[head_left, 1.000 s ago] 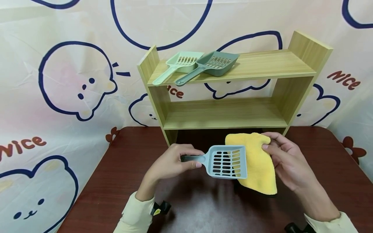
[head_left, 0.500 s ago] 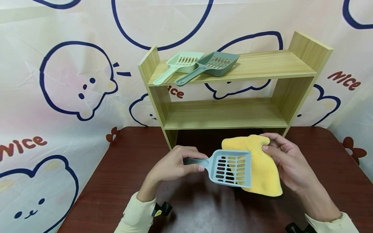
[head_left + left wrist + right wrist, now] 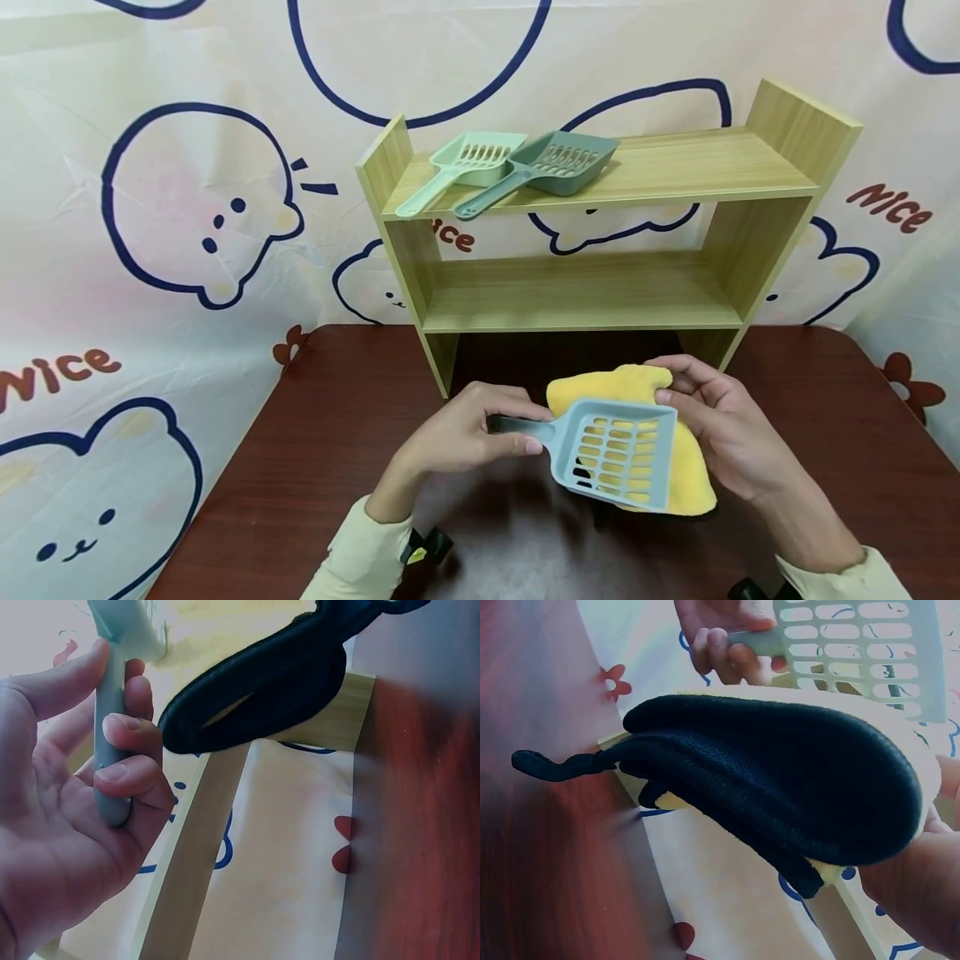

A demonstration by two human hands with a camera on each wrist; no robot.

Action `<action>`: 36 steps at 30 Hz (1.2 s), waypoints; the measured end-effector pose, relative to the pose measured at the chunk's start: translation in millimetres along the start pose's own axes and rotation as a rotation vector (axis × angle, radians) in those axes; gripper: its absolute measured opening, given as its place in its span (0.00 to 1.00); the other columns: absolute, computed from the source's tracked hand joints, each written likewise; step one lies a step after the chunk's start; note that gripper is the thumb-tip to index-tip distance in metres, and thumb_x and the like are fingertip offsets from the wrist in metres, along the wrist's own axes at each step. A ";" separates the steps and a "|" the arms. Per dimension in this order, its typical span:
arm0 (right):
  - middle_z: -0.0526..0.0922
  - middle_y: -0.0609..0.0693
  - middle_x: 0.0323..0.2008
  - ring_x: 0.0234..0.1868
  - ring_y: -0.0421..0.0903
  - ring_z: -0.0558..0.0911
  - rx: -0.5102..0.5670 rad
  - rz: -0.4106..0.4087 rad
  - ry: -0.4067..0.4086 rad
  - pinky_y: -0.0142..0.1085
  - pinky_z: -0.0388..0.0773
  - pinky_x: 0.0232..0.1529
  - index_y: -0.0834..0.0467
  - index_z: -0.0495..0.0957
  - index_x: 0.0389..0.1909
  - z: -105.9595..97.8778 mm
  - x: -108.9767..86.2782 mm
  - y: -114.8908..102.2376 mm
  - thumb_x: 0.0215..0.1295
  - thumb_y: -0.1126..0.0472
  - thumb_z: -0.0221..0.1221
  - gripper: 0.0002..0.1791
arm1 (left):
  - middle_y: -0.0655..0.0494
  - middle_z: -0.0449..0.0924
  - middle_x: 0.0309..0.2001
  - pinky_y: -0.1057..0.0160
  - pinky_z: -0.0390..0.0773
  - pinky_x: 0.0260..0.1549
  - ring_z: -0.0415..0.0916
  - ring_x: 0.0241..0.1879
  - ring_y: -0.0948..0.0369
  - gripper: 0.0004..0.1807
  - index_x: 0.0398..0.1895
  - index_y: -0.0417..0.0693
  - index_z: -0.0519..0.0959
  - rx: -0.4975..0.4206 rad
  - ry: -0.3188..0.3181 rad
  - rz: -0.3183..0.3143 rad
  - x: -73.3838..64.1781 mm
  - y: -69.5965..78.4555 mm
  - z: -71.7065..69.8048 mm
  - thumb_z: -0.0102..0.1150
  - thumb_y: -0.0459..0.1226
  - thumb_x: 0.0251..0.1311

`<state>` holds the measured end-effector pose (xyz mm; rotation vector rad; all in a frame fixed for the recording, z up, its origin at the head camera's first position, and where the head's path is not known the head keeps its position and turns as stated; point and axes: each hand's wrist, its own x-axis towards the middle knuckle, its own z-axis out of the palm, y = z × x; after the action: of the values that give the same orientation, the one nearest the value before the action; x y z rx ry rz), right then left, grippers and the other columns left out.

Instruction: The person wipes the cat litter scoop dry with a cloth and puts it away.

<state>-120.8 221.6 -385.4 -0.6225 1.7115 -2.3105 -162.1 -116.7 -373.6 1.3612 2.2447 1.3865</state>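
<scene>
In the head view my left hand (image 3: 472, 429) holds a light blue-grey litter scoop (image 3: 664, 454) by its handle, fingers curled round it in the left wrist view. The slotted pan points right, in front of a yellow plush mitt-like cloth (image 3: 693, 479). My right hand (image 3: 723, 421) pinches the cloth's upper right edge between thumb and fingers. Its other side shows as a dark, padded black face (image 3: 780, 772) with a strap-like end in the right wrist view. Whether scoop and cloth touch I cannot tell. Much of the cloth is hidden by the pan.
A wooden shelf unit (image 3: 585, 292) stands at the back of the dark red table (image 3: 322, 417). On its top board lie a pale green litter scoop (image 3: 427, 193) and a darker green one (image 3: 495, 196), overlapping. A patterned sheet (image 3: 225, 350) hangs behind.
The scoop has moved right and slightly down with my left hand, covering more of the cloth. My right hand has shifted the cloth a little left and down.
</scene>
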 end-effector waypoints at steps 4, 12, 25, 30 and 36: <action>0.88 0.47 0.55 0.49 0.41 0.90 -0.003 0.004 -0.012 0.36 0.89 0.44 0.55 0.77 0.67 2.1 0.9 3.1 0.83 0.75 0.45 0.23 | 0.56 0.86 0.40 0.68 0.78 0.41 0.77 0.38 0.68 0.14 0.54 0.46 0.90 -0.013 -0.006 0.000 2.6 0.8 3.7 0.73 0.34 0.66; 0.88 0.48 0.55 0.49 0.41 0.90 -0.020 -0.013 0.016 0.35 0.89 0.43 0.56 0.78 0.66 0.0 0.1 1.9 0.81 0.77 0.46 0.23 | 0.57 0.88 0.41 0.67 0.79 0.42 0.78 0.39 0.67 0.14 0.54 0.47 0.90 -0.007 0.012 -0.021 1.7 0.1 -0.3 0.73 0.34 0.66; 0.90 0.48 0.53 0.46 0.42 0.92 0.026 -0.022 0.019 0.35 0.89 0.40 0.57 0.77 0.65 -5.3 -2.3 -7.1 0.82 0.77 0.43 0.23 | 0.60 0.89 0.41 0.66 0.79 0.42 0.78 0.39 0.67 0.14 0.54 0.49 0.90 0.044 0.028 -0.041 -5.0 -3.4 -11.3 0.72 0.35 0.67; 0.89 0.48 0.53 0.47 0.42 0.92 0.022 0.004 0.014 0.36 0.90 0.41 0.54 0.78 0.66 -2.1 0.1 -2.7 0.83 0.75 0.44 0.23 | 0.57 0.89 0.43 0.66 0.79 0.41 0.78 0.39 0.67 0.14 0.56 0.47 0.90 0.013 0.017 -0.027 -3.7 -3.1 -7.6 0.71 0.34 0.69; 0.89 0.48 0.55 0.48 0.42 0.91 0.021 0.008 0.009 0.35 0.89 0.42 0.54 0.78 0.66 0.7 1.3 3.6 0.83 0.75 0.45 0.23 | 0.54 0.89 0.44 0.65 0.81 0.46 0.80 0.42 0.66 0.14 0.55 0.45 0.90 -0.020 0.017 -0.036 0.5 -2.0 0.0 0.72 0.34 0.67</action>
<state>-121.9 219.3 -388.4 -0.6013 1.6884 -2.3261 -163.6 -116.6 -375.0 1.3012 2.2482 1.4104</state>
